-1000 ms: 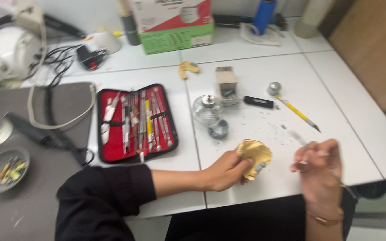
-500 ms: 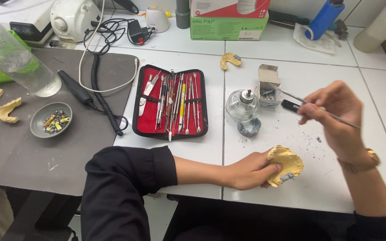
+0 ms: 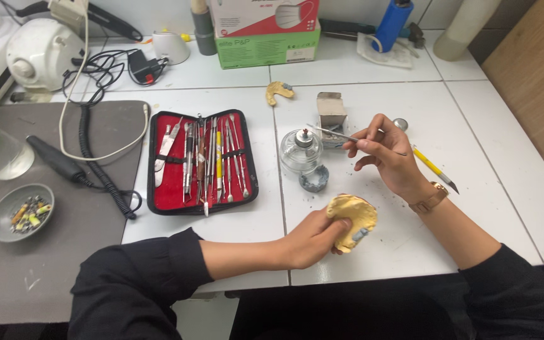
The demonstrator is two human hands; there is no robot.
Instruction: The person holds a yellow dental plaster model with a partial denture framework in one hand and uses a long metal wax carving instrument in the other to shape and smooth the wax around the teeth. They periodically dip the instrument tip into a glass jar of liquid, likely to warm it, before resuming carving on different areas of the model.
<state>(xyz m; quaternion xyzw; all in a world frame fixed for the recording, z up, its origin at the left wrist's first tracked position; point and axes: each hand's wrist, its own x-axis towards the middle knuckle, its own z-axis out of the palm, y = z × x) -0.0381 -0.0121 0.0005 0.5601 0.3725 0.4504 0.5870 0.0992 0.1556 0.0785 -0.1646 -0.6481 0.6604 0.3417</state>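
Observation:
My left hand (image 3: 313,239) grips a yellow plaster dental cast (image 3: 354,217) just above the white table near its front edge. My right hand (image 3: 385,154) holds a thin metal instrument (image 3: 332,132) like a pen. The instrument's tip points left, over the wick of a small glass spirit lamp (image 3: 301,151). The lamp's grey cap (image 3: 315,179) lies in front of it. An open red case of metal dental tools (image 3: 201,160) lies to the left of the lamp.
A small cardboard box (image 3: 332,113), a yellow-handled knife (image 3: 434,169) and a second cast (image 3: 278,92) lie on the table. A grey mat (image 3: 51,252) at left carries a dish of small bits (image 3: 20,211), a handpiece and a coiled cable. Boxes and a blue canister stand at the back.
My right hand has carried the thin instrument from low at the right up and left to the lamp's wick. The left hand keeps hold of the cast. The camera has shifted.

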